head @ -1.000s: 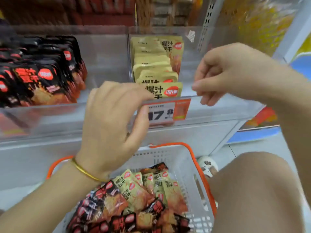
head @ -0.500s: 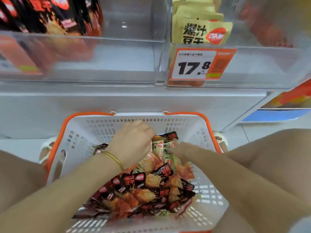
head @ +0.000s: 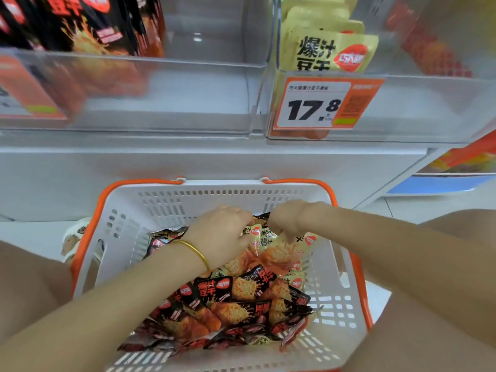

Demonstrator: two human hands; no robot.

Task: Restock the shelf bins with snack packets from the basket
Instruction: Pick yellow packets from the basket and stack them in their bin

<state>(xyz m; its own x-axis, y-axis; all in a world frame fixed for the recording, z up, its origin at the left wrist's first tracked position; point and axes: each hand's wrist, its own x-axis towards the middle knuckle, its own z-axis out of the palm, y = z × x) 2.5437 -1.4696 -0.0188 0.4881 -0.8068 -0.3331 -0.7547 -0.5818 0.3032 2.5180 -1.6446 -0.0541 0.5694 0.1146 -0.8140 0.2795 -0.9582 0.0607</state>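
A white basket (head: 166, 208) with orange handles sits on the floor, holding several black and yellow snack packets (head: 241, 291). My left hand (head: 222, 234) is down at the far end of the pile, fingers curled round a yellow packet (head: 255, 232). My right hand (head: 290, 221) reaches in beside it, fingers curled down onto other yellow packets (head: 284, 253). Above, a clear shelf bin (head: 402, 108) holds a row of yellow packets (head: 330, 49) at its left side. The clear bin to its left (head: 166, 98) holds black packets (head: 88, 25) on its left side.
An orange price tag reading 17.8 (head: 322, 103) hangs on the front of the yellow-packet bin. My bare knees flank the basket at left (head: 29, 285) and right (head: 456, 232). The white shelf base (head: 188, 162) stands just behind the basket.
Both hands dropped from the yellow-packet bin into the basket. The view tilted down. My right hand has since moved further into the yellow packets, close to my left.
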